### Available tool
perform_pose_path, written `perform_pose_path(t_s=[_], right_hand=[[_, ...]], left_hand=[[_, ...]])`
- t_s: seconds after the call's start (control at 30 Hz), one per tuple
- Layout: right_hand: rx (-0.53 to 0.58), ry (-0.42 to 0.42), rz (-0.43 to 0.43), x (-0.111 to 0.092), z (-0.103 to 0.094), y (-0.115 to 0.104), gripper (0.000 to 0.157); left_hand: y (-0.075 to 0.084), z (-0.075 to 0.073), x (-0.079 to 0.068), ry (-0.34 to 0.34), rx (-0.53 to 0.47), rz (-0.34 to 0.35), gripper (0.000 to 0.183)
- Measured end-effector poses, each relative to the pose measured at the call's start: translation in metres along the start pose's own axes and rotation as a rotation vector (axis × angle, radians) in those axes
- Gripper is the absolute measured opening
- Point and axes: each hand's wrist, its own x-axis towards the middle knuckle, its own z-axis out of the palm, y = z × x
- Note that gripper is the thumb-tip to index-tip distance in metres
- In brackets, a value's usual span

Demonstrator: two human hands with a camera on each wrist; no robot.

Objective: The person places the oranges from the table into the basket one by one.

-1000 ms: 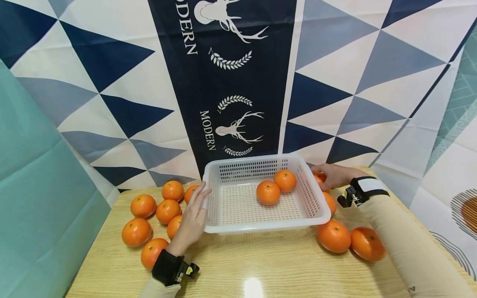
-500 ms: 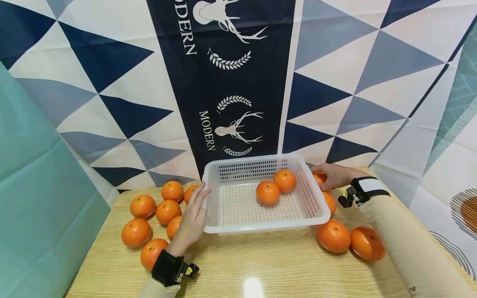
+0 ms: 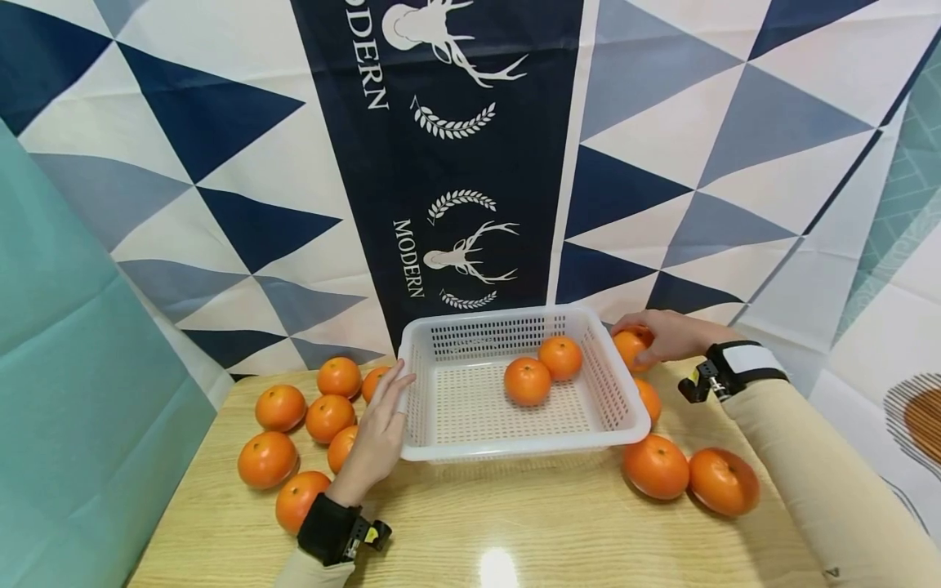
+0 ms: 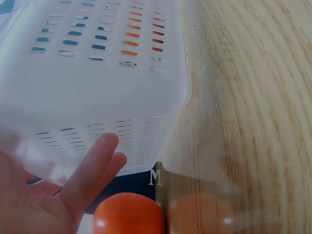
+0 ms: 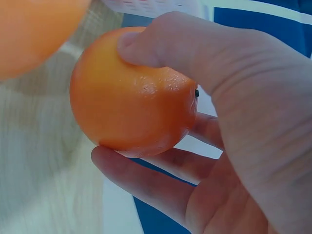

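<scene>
In the head view my right hand [image 3: 665,333] grips an orange [image 3: 631,351] just outside the white basket's right wall. The right wrist view shows the thumb on one side of this orange [image 5: 129,100] and the fingers curved along the other. My left hand [image 3: 378,433] rests its fairly straight fingers against the left rim of the white plastic basket [image 3: 515,447]. From the left wrist, fingers [image 4: 95,163] lie along the outside of the perforated wall. Two oranges sit inside the basket, one front [image 3: 527,381] and one behind [image 3: 561,358].
Several oranges [image 3: 268,460] cluster on the wooden table [image 3: 456,523] left of the basket. To its right, one orange [image 3: 648,402] stands by the wall and two more [image 3: 657,466] lie nearer the front. A patterned cloth [image 3: 470,163] hangs behind.
My right hand has shifted slightly up and right with the orange in its grip, a little away from the basket. The left hand stays at the rim.
</scene>
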Motion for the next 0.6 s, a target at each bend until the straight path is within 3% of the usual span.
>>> perform_pose_path(t_s=[0.6], right_hand=[[-0.106, 0.103, -0.029, -0.021, -0.032, -0.027, 0.058]], left_hand=[[0.001, 0.000, 0.000, 0.012, -0.011, 0.024, 0.050]])
